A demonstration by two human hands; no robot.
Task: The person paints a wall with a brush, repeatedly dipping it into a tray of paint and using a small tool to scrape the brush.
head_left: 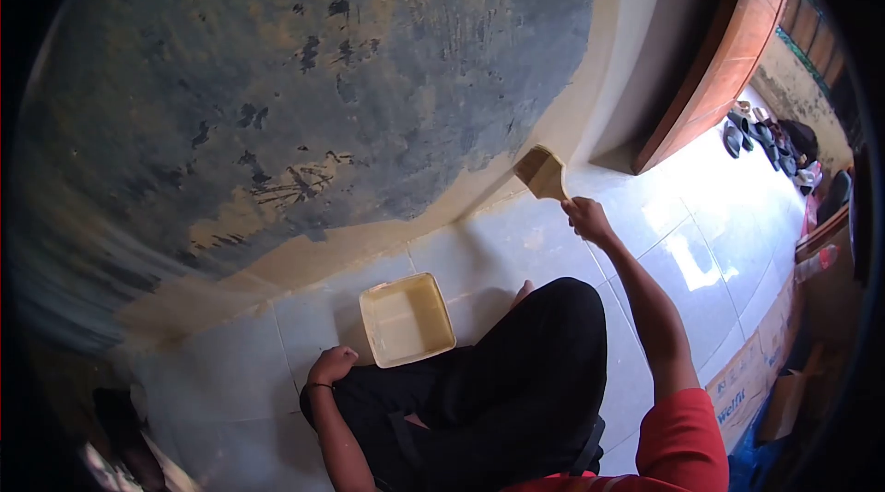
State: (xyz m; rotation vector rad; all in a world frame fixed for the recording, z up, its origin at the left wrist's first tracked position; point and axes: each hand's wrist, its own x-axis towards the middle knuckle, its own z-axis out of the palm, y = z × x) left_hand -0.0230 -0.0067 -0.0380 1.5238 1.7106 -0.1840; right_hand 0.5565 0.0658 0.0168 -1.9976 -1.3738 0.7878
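My right hand is closed around the handle of a wide flat paintbrush. The brush head overlaps the bottom of the wall in this view, near the corner by the doorway. Resting on my left knee, my left hand has its fingers curled in, with nothing showing in them. A square cream tub with pale paint inside stands on the floor in front of my crossed legs. The wall is patchy grey and black, with a cream band along its lower edge and right side.
Pale floor tiles run along the wall base. A curved wooden door frame rises at the upper right. Beyond it lies a pile of shoes. Flattened cardboard and a blue plastic sheet are at my right.
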